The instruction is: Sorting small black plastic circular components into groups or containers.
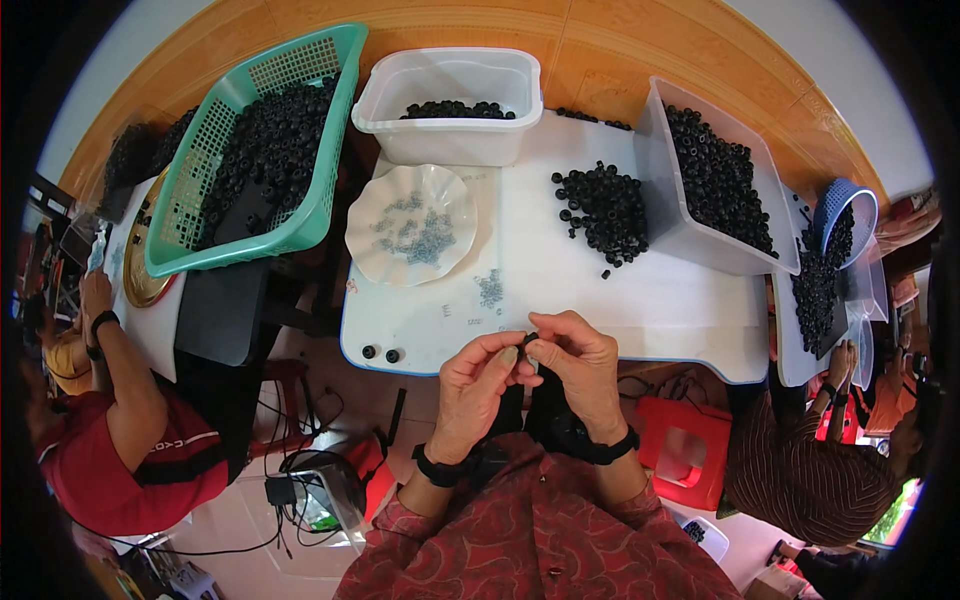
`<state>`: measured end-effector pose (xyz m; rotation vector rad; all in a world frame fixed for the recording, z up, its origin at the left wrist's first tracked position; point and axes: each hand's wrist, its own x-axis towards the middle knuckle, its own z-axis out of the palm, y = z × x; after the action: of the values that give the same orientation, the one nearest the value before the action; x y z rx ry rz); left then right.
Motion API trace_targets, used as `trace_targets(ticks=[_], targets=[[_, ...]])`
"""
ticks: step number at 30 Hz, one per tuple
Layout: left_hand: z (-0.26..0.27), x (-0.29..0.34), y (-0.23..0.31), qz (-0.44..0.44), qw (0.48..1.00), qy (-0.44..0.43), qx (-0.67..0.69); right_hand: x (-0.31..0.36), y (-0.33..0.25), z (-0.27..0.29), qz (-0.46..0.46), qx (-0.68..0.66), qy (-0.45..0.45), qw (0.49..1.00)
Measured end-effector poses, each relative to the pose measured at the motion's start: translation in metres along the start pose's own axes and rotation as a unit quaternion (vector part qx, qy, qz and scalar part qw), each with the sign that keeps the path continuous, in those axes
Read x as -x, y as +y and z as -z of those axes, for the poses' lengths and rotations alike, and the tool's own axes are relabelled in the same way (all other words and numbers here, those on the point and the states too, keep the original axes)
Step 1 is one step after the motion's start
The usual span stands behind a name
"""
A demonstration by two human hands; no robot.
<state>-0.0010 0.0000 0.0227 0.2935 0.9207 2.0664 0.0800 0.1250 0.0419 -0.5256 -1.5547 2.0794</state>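
My left hand (478, 385): fingers curled, thumb and forefinger pinched on small black ring (527, 343) | my right hand (578, 365): fingertips closed on the same ring | ring held above near edge of white table (560, 270), springs (489, 289) just beyond.

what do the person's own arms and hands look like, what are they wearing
Both hands are bare, no gloves. The left hand and the right hand each have a black band at the wrist. Above the bare forearms, sleeves of a dark red patterned shirt begin near the elbows.
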Motion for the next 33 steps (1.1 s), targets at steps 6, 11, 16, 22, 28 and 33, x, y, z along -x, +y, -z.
trace_targets(ticks=[6,11,16,22,28,33], targets=[[0.000,0.000,0.000,0.005,1.000,0.013,-0.001,0.003,-0.002,-0.007,0.074,0.117,-0.001,0.990],[0.004,0.000,-0.002,-0.004,1.000,0.021,-0.007,0.005,-0.004,-0.008,0.109,0.201,-0.009,0.973],[0.003,0.001,0.000,-0.003,0.999,0.033,-0.009,0.006,0.000,-0.008,0.131,0.229,-0.016,0.965],[0.004,0.000,0.001,0.022,0.999,0.029,0.008,0.006,-0.002,-0.010,0.134,0.265,-0.003,0.955],[0.005,-0.001,0.001,0.031,0.999,0.032,0.029,0.005,-0.003,-0.012,0.186,0.337,-0.030,0.923],[0.001,-0.002,0.004,0.031,0.998,0.032,0.044,0.005,0.009,-0.004,0.180,0.282,-0.011,0.942]])
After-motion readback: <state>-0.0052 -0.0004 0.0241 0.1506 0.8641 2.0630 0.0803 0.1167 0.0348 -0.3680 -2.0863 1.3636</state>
